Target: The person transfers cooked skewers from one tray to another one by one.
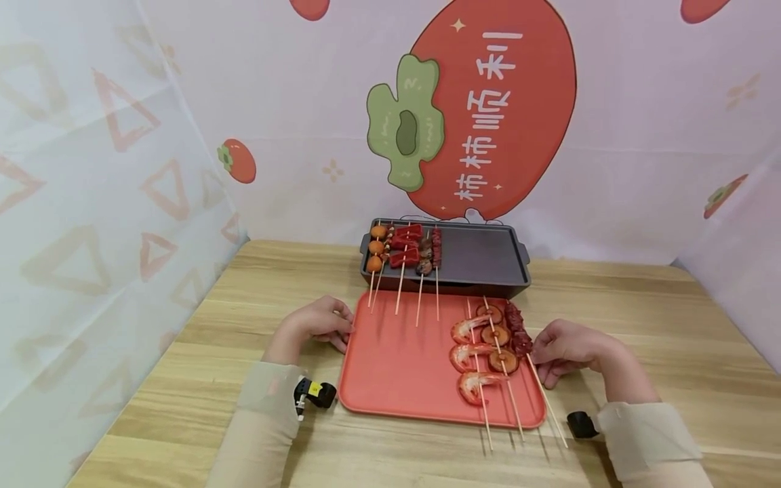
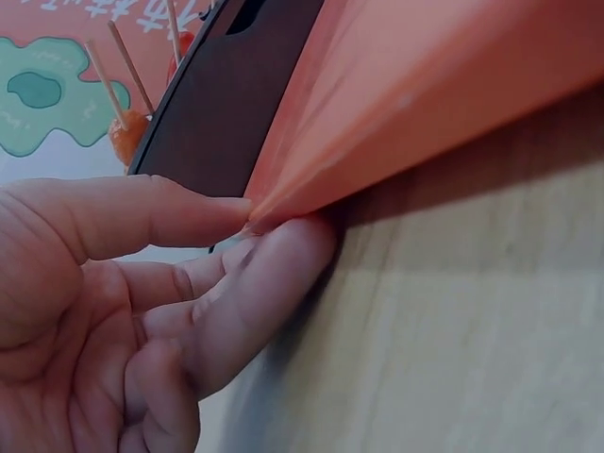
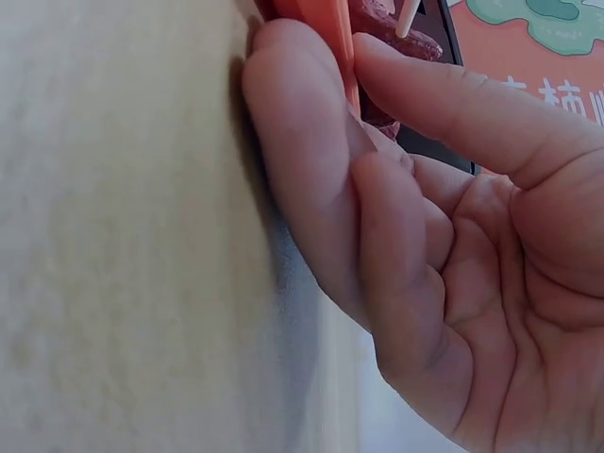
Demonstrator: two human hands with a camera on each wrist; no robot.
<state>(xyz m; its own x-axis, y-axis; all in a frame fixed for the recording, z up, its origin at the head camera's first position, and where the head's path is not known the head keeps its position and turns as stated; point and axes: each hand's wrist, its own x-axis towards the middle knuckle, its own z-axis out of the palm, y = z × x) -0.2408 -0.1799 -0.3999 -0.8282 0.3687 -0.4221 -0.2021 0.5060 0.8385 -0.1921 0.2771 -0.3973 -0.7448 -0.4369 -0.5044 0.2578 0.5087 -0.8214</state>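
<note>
A red-orange rectangular tray [image 1: 396,373] lies in front of the grill pan. My left hand [image 1: 320,322] pinches its left rim between thumb and fingers; in the left wrist view the thumb is on top and a finger below the tray edge [image 2: 377,142]. On the opposite side my right hand [image 1: 564,349] pinches the right rim in the same way, close to a dark red meat skewer [image 1: 517,329]. Beside that skewer on the tray lie a skewer of brown round slices [image 1: 502,360] and a shrimp skewer [image 1: 472,388]. Their sticks jut over the front rim.
Behind the tray stands a dark grill pan [image 1: 482,254] with side handles. Several skewers fill its left half, including orange balls [image 1: 375,247] and red pieces [image 1: 404,257], their sticks reaching over the tray. Wooden tabletop [image 1: 293,434] surrounds it; a printed cloth [image 1: 305,102] hangs behind.
</note>
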